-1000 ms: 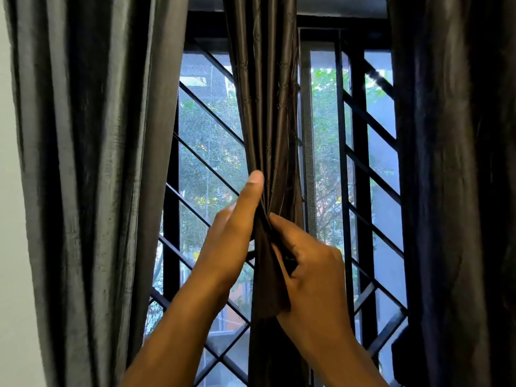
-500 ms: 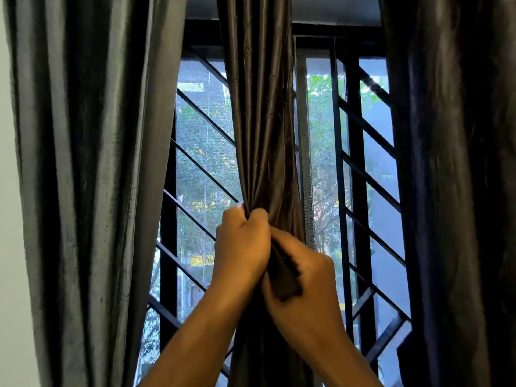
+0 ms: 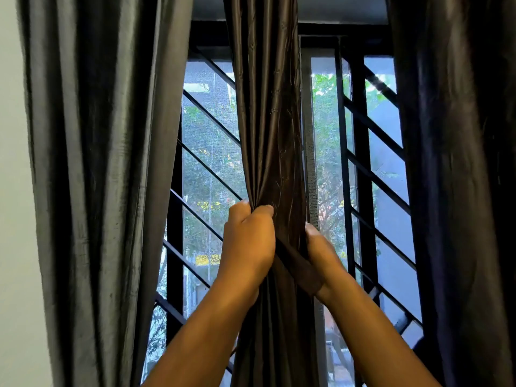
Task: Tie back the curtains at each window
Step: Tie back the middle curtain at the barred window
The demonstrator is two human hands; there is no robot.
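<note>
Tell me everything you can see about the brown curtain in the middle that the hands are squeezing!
The middle curtain is dark brown, shiny like satin, with long folds. It hangs straight down in front of the window's black grille, bunched into a narrow column. The left hand grips it from the left, fingers curled into the folds; the right hand presses its right side. A dark strip of the same fabric slants across between the hands.

Both bare forearms rise from the lower edge and angle inward toward each other. The left hand is fisted, knuckles up, thumb tucked against the forefinger. The right hand sits slightly lower, fingers curled away out of sight, thumb pointing up.
</note>
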